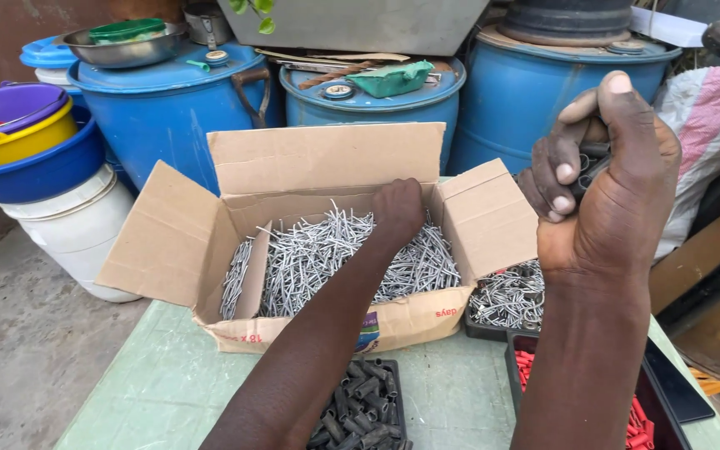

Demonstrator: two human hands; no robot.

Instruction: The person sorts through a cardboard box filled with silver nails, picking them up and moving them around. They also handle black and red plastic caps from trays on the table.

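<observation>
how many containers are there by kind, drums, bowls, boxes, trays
blue drums: 3
stacked plastic bowls: 3
steel bowl: 1
white bucket: 1
cardboard box: 1
black trays: 3
Total: 12

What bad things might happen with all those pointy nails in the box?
The left hand is pushed down into the loose nails in the cardboard box, so a tip might prick a finger. The box sits at the table edge with flaps spread, so a bump might tip nails onto the floor. The right hand grips small dark pieces up high; one might slip and drop.
</observation>
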